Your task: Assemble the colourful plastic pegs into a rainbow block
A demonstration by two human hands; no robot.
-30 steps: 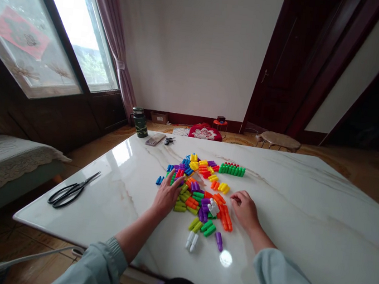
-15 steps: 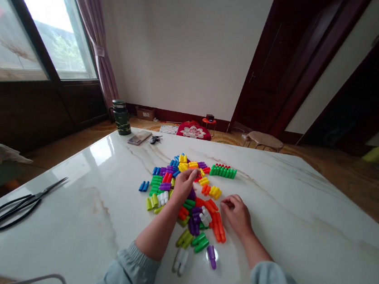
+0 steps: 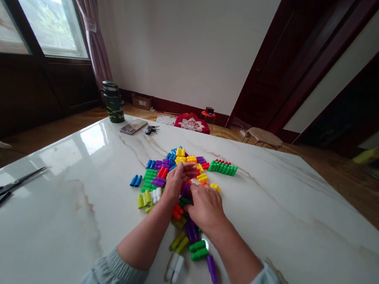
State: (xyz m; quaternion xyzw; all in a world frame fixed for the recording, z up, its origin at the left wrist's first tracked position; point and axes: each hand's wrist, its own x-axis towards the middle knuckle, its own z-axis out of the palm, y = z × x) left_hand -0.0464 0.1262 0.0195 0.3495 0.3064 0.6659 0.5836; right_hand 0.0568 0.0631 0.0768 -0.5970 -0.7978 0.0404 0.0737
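Marble tabletop [image 3: 288, 208]: carried everything; the view had shifted since half a second earlier, cutting off the handles of the black scissors [image 3: 13, 184] near its left edge.
Forearms: both reached in from the near edge; the right one had swung leftward, so that the two now converged.
Pile of plastic pieces [image 3: 160, 172]: lay around the tabletop's middle, partly hidden beneath the hands.
Right hand [image 3: 207, 204]: had crossed from beside the pile's right side to over it, close to the left hand; its back faced up, fingers bent downward, and whether they gripped a piece could not be told.
Left hand [image 3: 175, 181]: remained above the pile, but its bunched fingers had opened and stretched rightward, thumb side up.
Green block [image 3: 222, 167]: stood unchanged towards the far edge, right of the pile, red ends showing.
Purple piece [image 3: 212, 269]: lay towards the near edge, as before.
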